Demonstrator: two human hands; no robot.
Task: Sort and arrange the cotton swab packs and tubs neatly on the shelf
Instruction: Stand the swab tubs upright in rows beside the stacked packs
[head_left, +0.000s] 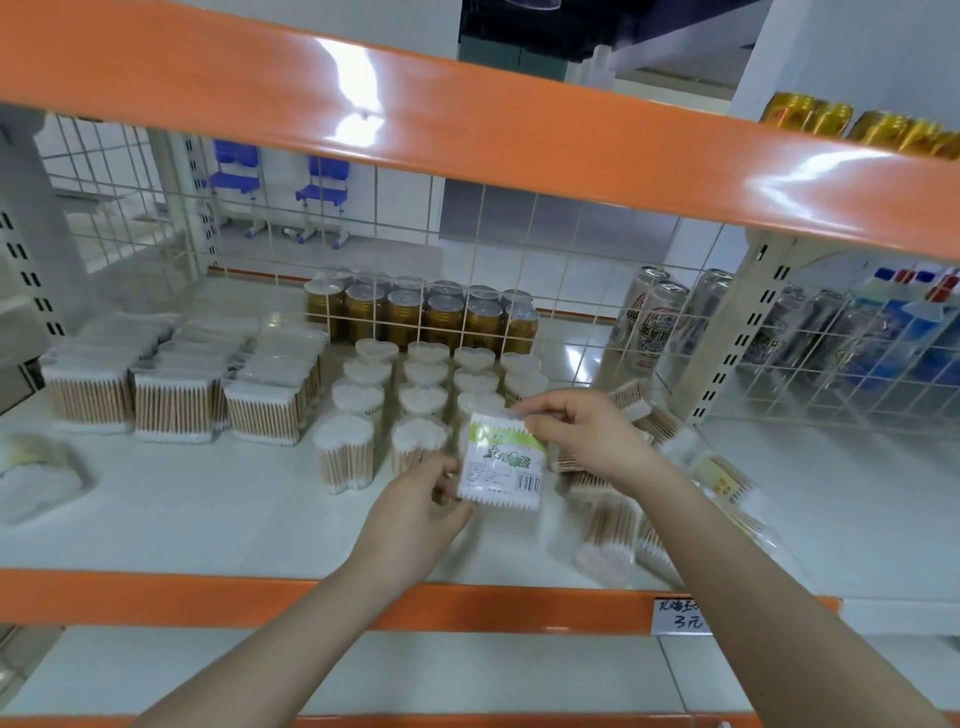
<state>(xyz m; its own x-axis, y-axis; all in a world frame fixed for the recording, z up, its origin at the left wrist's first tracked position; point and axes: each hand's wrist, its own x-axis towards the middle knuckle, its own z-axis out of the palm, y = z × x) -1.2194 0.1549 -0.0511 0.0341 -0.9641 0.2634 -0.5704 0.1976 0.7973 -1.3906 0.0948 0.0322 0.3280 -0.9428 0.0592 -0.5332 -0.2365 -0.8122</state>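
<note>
A flat cotton swab pack (503, 463) with a green and white label is held up over the white shelf (218, 519). My left hand (421, 512) pinches its lower left corner and my right hand (582, 434) pinches its top right edge. Behind it stand rows of round swab tubs (423, 400). Rectangular swab packs (176, 387) stand in rows at the left. Loose packs and tubs (623, 525) lie in a heap at the right, partly hidden by my right arm.
Gold cans (421, 312) stand behind the wire grid at the back. Beer cans (654, 322) stand at the right. An orange beam (467, 119) crosses overhead. A swab pack (36, 475) lies at the far left. A price tag (680, 616) hangs on the front edge.
</note>
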